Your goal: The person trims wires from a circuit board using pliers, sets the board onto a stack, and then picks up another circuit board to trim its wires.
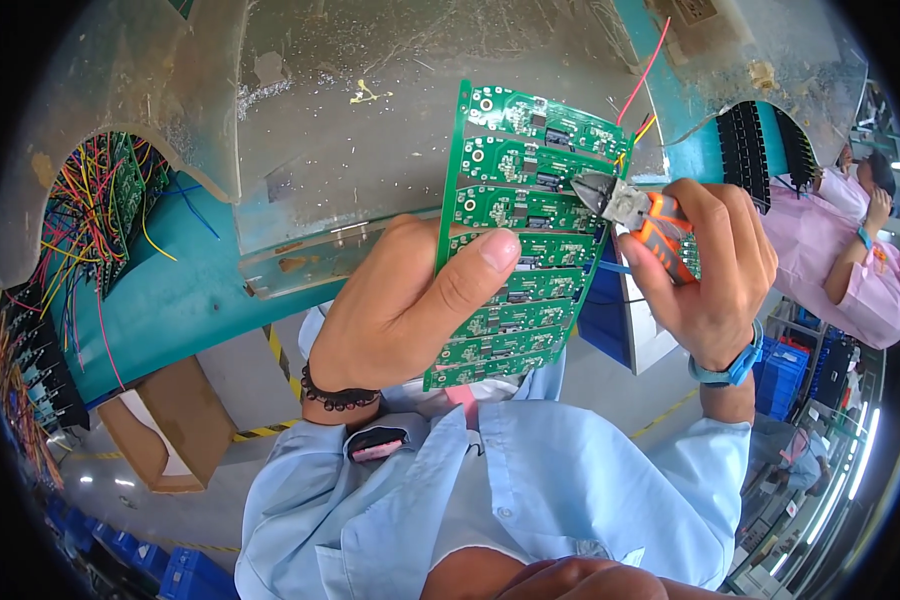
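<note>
A green panel of several joined circuit boards (510, 212) is held up in front of me, tilted. My left hand (420, 290) grips its left edge, thumb lying across the front. In my right hand (715, 265) are side cutters (625, 204) with orange and grey handles. Their jaws rest at the panel's right part, near the third board from the top. Whether the blades touch a component, I cannot tell. A pink wire (646, 70) and shorter yellow and red wires stick out from the panel's upper right edge.
A worn grey bench surface (330, 130) with small clippings lies behind the panel, above a teal mat (160, 290). Boards with coloured wires (110, 200) crowd the left; black racks (742, 150) stand at right. A cardboard box (170, 425) is below left. A person in pink (820, 250) sits at right.
</note>
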`<state>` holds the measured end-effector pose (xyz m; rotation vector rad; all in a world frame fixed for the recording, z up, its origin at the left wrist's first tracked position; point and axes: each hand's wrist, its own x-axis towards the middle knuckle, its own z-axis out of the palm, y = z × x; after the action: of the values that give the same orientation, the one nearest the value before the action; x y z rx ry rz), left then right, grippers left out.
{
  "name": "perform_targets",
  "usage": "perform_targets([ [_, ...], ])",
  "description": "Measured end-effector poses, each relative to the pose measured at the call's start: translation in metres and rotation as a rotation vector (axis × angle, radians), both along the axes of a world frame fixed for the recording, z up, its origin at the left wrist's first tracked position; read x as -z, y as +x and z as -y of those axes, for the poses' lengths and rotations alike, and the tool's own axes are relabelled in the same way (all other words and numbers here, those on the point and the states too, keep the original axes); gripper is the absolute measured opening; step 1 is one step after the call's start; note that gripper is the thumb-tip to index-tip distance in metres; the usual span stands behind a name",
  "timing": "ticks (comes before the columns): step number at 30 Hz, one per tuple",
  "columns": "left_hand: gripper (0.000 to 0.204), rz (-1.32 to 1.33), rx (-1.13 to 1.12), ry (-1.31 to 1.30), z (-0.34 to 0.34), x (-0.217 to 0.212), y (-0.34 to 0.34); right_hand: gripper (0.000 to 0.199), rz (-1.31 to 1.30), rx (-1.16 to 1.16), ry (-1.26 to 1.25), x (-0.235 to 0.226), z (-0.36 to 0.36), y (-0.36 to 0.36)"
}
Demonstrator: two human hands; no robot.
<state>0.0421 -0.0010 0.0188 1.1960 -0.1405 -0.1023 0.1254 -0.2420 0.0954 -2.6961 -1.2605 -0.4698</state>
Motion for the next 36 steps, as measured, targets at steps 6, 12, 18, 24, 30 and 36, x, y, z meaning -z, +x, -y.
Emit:
perform_targets([
  [6,0.041,-0.064,0.051,0.009,-0.0036,-0.0042,-0.0001,0.047,0.007,-0.002,-0.020,0.0007,-0.0006,0.0011],
  [12,0.040,0.015,-0.003,0.007,0.0026,-0.0021,0.0008,0.046,0.002,0.000,-0.022,0.0000,-0.0014,0.0016],
  [18,0.041,0.001,0.021,0.044,0.0025,0.0010,0.0002,0.047,0.002,0.003,-0.034,0.0003,-0.0013,-0.0008],
  [24,0.042,-0.028,0.053,0.063,0.0001,0.0012,0.0023,0.049,-0.018,-0.003,-0.019,0.0020,0.0004,-0.0006],
  [30,0.042,0.066,0.051,0.124,-0.0035,-0.0051,0.0040,0.047,0.024,-0.018,0.030,0.0020,0.0039,0.0021],
  [36,0.042,-0.008,0.053,0.031,0.0019,-0.0022,0.0013,0.045,0.015,-0.018,0.015,-0.0013,0.0049,0.0019],
])
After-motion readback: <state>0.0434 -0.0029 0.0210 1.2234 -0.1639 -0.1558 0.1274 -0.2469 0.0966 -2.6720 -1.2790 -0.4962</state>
